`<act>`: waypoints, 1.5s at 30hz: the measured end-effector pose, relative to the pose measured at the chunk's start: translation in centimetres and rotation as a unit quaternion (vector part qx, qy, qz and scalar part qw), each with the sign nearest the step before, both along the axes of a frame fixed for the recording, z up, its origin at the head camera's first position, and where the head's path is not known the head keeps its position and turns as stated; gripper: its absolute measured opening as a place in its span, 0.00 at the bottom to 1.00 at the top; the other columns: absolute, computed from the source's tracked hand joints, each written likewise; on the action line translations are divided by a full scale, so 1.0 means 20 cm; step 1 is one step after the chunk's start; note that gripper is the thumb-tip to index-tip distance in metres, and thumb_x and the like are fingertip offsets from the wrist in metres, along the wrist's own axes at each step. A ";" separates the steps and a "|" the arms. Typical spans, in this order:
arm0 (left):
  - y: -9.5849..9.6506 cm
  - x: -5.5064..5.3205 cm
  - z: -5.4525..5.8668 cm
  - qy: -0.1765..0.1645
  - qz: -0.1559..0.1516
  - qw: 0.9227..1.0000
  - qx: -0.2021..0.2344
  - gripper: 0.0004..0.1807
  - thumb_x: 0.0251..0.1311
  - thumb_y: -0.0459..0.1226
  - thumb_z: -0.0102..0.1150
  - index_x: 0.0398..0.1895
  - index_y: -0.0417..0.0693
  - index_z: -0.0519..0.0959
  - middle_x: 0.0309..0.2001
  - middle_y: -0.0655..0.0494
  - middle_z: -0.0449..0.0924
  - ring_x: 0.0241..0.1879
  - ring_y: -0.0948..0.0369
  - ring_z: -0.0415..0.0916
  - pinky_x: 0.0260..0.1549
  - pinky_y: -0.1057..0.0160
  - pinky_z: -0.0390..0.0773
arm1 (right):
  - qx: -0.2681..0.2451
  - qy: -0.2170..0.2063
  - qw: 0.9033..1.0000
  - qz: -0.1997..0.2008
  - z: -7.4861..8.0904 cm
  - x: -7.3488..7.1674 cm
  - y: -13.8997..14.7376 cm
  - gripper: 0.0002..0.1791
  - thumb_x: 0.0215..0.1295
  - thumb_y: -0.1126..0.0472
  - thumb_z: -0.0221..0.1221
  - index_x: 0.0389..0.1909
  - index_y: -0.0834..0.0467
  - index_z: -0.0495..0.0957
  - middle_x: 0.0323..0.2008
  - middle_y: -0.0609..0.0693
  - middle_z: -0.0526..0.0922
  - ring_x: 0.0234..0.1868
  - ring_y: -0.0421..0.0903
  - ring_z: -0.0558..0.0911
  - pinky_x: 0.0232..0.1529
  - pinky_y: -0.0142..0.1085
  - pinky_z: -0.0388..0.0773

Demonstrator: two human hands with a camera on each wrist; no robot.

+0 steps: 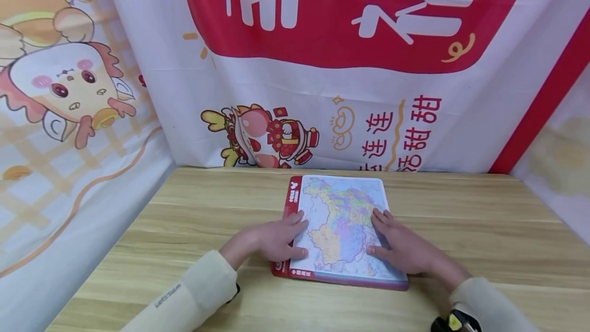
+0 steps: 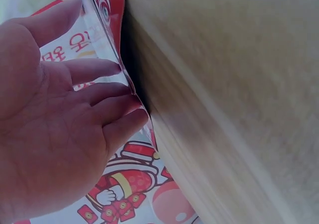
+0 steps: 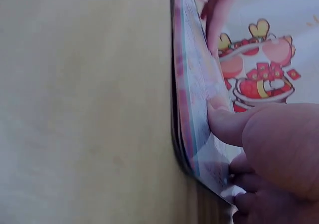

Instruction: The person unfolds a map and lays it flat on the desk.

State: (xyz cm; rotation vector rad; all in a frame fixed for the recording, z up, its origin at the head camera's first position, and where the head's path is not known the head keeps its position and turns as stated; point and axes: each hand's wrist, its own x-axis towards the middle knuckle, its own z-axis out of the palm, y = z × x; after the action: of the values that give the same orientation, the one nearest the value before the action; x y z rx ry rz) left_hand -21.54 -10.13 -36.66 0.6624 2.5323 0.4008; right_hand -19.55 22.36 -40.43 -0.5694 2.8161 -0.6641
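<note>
A map board (image 1: 338, 234) with a red strip down its left side lies on the wooden table, turned sideways to me. My left hand (image 1: 278, 240) rests over the red strip, its fingertips and thumb on the map's left part. On the opposite side my right hand (image 1: 407, 247) lays its fingers along the right edge, thumb on the printed surface. In the right wrist view, the map board (image 3: 194, 94) shows layered edges, with the thumb (image 3: 224, 122) on top. The left wrist view has the left fingers extended to the board's red edge (image 2: 115, 10).
The wooden table (image 1: 207, 209) meets a white cloth backdrop (image 1: 170, 91) with red lettering and cartoon prints. Another printed cloth (image 1: 46, 178) hangs along the left side. A black-banded watch (image 1: 456, 322) is on the right wrist.
</note>
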 end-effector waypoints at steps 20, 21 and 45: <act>-0.05 0.03 0.00 0.023 0.056 0.998 0.010 0.46 0.72 0.55 0.63 0.86 0.51 0.56 0.88 0.53 0.45 0.87 0.51 0.47 0.82 0.43 0.61 | -0.105 0.021 0.987 -0.121 0.01 -0.05 0.06 0.42 0.74 0.47 0.66 0.79 0.65 0.64 0.78 0.68 0.68 0.77 0.69 0.69 0.74 0.64 0.70; -0.05 0.03 0.00 0.026 0.058 0.998 0.011 0.46 0.72 0.54 0.62 0.86 0.49 0.55 0.88 0.52 0.45 0.87 0.51 0.46 0.82 0.44 0.61 | -0.121 0.010 0.982 -0.143 0.02 -0.05 0.06 0.41 0.75 0.47 0.65 0.79 0.65 0.65 0.76 0.68 0.71 0.75 0.69 0.72 0.72 0.63 0.73; -0.06 0.05 -0.03 0.060 0.034 0.997 -0.030 0.43 0.75 0.48 0.61 0.85 0.44 0.56 0.88 0.49 0.47 0.87 0.52 0.45 0.81 0.47 0.63 | -0.351 -0.161 0.876 -0.288 0.04 -0.07 0.12 0.33 0.79 0.53 0.60 0.77 0.65 0.67 0.76 0.64 0.70 0.77 0.54 0.73 0.68 0.42 0.79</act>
State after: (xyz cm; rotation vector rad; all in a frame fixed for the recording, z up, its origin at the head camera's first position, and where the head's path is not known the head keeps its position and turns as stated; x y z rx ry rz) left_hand -20.53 -11.29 -37.20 0.5945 2.6762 0.3149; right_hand -20.87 24.78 -39.71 0.3186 2.3392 -1.7362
